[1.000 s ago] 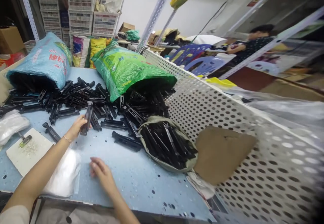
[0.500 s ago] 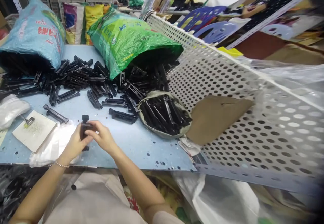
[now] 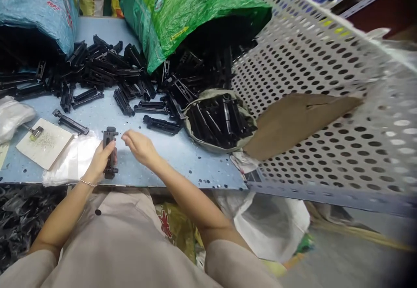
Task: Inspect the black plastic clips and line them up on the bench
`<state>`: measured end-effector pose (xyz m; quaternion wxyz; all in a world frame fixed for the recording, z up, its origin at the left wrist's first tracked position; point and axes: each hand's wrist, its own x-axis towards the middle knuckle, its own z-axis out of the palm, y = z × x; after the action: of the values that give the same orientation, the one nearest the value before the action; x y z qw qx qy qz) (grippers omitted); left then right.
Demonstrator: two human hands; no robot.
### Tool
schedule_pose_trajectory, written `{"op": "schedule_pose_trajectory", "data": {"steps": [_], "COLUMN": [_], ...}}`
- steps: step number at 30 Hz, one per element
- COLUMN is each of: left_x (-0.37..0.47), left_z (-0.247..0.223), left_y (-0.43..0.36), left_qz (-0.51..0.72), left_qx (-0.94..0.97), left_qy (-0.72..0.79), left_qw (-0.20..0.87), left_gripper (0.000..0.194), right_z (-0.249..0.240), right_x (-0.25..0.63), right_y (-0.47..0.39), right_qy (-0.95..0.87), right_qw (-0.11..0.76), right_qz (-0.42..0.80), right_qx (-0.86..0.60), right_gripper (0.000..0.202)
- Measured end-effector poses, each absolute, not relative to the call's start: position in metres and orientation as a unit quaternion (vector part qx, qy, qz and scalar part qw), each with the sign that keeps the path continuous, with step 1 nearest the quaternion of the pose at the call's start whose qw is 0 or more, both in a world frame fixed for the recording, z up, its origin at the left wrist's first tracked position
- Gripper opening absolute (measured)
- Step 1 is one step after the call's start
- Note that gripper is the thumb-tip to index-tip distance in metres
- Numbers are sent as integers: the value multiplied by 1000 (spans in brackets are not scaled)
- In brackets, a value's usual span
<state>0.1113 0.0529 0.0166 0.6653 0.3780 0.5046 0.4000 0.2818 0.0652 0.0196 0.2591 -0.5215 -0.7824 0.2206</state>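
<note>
My left hand [image 3: 101,158] is wrapped round a black plastic part [image 3: 110,171], long and narrow with short pegs on its right side, held upright above the table's front edge. Just right of it, my right hand [image 3: 140,147] is apart from the part. Its fingers are curled together, and whether a small thing is between them I cannot make out. Under my left wrist lie clear plastic bags [image 3: 70,160]. A similar black part [image 3: 71,122] rests by itself behind them. More such parts [image 3: 97,68] are heaped at the back of the blue table [image 3: 182,166].
A blue sack [image 3: 39,1] and a green sack [image 3: 182,14] spill black parts. A cloth-lined bowl [image 3: 211,149] full of parts stands right, beside a perforated metal panel [image 3: 293,66] with cardboard [image 3: 299,123]. A white board [image 3: 45,144] with a small metal-and-yellow tool [image 3: 36,133] lies left.
My right hand has come off the black part and moved right. My left hand keeps hold of the part, now showing its pegged side. The camera view has tipped downward.
</note>
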Motion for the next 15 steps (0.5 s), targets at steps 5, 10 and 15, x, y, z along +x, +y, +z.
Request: {"op": "schedule_pose_trajectory", "data": {"steps": [5,10,15], "left_x": [111,119,111], "left_z": [20,24,41], "left_y": [57,54,33], "left_qz": [392,362,433], "left_qx": [328,366,680], "left_qy": [494,487,413], "left_qw": [704,705,424], "left_gripper": [56,52,69], "right_z": [0,-5,14], "right_x": [277,272,265], "right_y": [17,2,15], "right_qy": [-899,-864,-584], "right_qw": [225,272,321], "right_qz": [83,221,607], "right_qx": [-367,-362,-433], "right_gripper": [35,37,45]}}
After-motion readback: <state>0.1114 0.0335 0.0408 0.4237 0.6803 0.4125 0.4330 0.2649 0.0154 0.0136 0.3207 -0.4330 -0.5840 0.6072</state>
